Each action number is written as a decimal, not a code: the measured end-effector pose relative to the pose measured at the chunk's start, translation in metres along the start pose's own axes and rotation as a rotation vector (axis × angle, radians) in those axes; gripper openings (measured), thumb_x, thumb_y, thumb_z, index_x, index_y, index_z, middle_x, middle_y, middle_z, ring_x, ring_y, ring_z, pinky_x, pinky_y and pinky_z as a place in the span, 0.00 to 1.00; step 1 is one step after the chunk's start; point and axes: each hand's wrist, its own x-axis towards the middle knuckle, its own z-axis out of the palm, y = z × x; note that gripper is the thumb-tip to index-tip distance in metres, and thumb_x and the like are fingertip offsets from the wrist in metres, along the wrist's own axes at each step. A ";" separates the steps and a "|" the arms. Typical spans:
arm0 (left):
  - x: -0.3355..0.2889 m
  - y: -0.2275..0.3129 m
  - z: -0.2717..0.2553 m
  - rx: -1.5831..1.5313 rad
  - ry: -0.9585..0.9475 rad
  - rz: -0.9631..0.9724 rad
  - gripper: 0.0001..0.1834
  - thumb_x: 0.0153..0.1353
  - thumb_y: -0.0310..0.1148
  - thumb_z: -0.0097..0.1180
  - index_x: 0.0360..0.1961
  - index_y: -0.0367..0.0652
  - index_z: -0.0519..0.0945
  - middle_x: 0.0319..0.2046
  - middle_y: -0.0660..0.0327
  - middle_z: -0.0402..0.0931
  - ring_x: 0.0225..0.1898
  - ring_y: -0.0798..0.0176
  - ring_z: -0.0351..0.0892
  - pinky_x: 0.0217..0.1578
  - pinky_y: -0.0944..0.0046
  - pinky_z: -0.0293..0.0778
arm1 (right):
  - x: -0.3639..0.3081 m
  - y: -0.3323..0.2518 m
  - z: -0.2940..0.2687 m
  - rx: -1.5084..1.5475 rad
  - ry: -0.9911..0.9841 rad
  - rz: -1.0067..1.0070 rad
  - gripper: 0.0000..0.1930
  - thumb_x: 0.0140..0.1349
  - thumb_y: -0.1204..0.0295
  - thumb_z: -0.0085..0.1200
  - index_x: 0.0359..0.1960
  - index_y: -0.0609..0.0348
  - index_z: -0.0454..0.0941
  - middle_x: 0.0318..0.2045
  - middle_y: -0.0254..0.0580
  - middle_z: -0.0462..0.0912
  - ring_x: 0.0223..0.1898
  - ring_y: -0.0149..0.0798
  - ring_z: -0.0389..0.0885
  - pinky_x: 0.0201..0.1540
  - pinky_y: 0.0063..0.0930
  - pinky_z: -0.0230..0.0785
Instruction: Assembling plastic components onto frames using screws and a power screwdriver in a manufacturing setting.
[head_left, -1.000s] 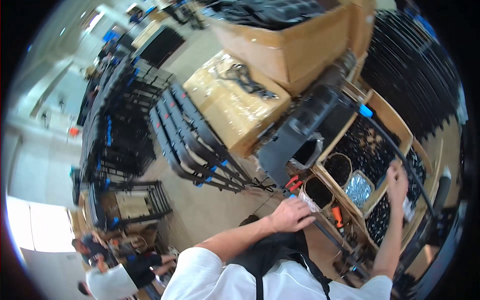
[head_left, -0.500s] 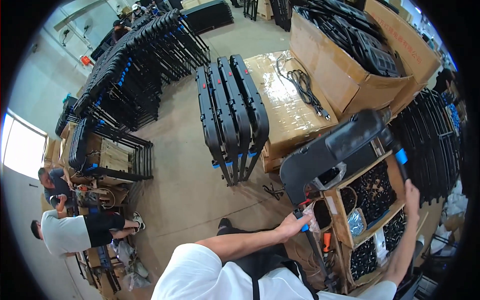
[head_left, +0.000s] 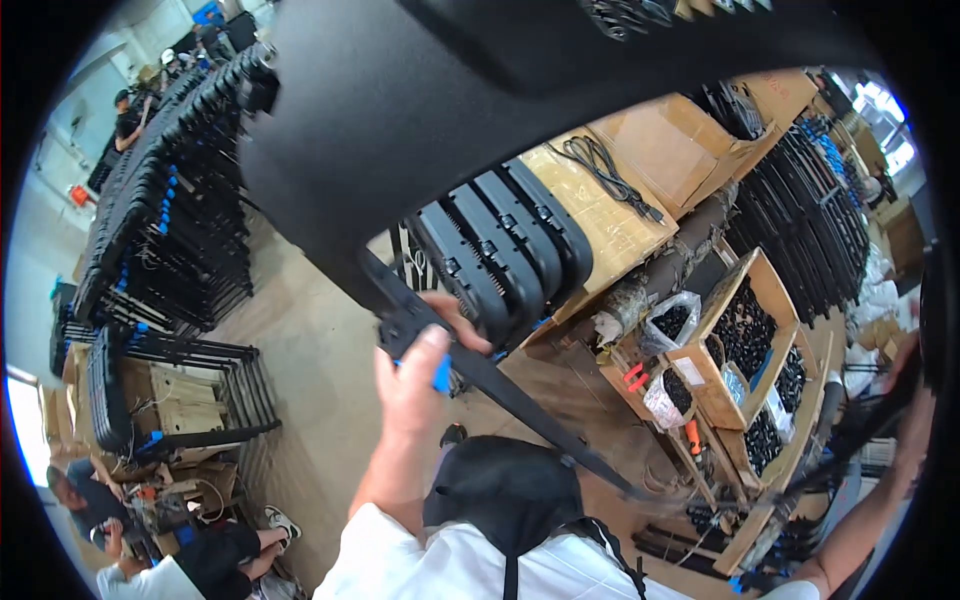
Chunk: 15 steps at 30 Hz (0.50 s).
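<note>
A black frame with a broad moulded panel [head_left: 400, 110] and long tubular legs is raised close in front of me, filling the upper middle of the picture. My left hand [head_left: 412, 375] is wrapped round its left leg [head_left: 505, 390], by a blue band just below the panel's corner. At the far right rim, my right hand [head_left: 917, 375] is dark and blurred against the other leg [head_left: 937, 290], apparently gripping it, though its fingers hardly show. Behind the raised panel stand several similar black frames [head_left: 505, 245] side by side, partly covered by it.
On the right, a wooden parts box [head_left: 690, 365] holds small black pieces; an orange-handled tool [head_left: 693, 437] is beside it. A black cable [head_left: 605, 175] lies on a taped carton [head_left: 615, 235]. Stacked frames [head_left: 130, 220] line the left, and two people [head_left: 80, 490] are at lower left.
The black frame has been lifted from beside the parts box, up and leftward toward me. My left hand has moved left and up with it; my right hand has swung out to the right rim.
</note>
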 end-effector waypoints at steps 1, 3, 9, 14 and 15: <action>0.012 0.017 -0.032 0.019 0.029 -0.012 0.21 0.66 0.34 0.56 0.56 0.31 0.75 0.34 0.52 0.84 0.38 0.56 0.86 0.45 0.56 0.81 | -0.023 0.033 0.013 0.410 0.032 0.080 0.27 0.80 0.48 0.44 0.61 0.62 0.74 0.30 0.34 0.77 0.27 0.30 0.76 0.31 0.27 0.69; 0.041 0.036 -0.067 0.132 0.086 -0.029 0.21 0.68 0.31 0.54 0.59 0.30 0.73 0.35 0.53 0.84 0.38 0.58 0.86 0.45 0.56 0.81 | -0.068 0.019 0.077 0.359 -0.019 0.124 0.23 0.78 0.52 0.44 0.58 0.61 0.74 0.33 0.35 0.78 0.29 0.32 0.78 0.36 0.32 0.75; 0.124 0.019 -0.220 0.440 0.069 -0.103 0.09 0.65 0.27 0.65 0.45 0.37 0.84 0.41 0.61 0.87 0.45 0.67 0.84 0.53 0.65 0.76 | -0.159 -0.064 0.276 0.789 -0.568 0.275 0.10 0.60 0.76 0.67 0.43 0.58 0.82 0.43 0.40 0.86 0.50 0.38 0.84 0.57 0.37 0.76; 0.200 -0.060 -0.324 0.608 0.005 -0.215 0.15 0.58 0.22 0.69 0.47 0.40 0.86 0.34 0.68 0.83 0.37 0.73 0.78 0.43 0.66 0.76 | -0.247 -0.086 0.485 0.827 -0.510 0.208 0.15 0.57 0.81 0.70 0.44 0.58 0.80 0.45 0.42 0.88 0.50 0.37 0.85 0.56 0.36 0.78; 0.216 -0.071 -0.335 0.617 -0.003 -0.224 0.15 0.58 0.22 0.69 0.47 0.40 0.86 0.34 0.68 0.83 0.37 0.73 0.78 0.43 0.66 0.76 | -0.252 -0.097 0.514 0.837 -0.521 0.242 0.15 0.57 0.82 0.70 0.44 0.60 0.80 0.44 0.42 0.87 0.49 0.37 0.85 0.55 0.36 0.78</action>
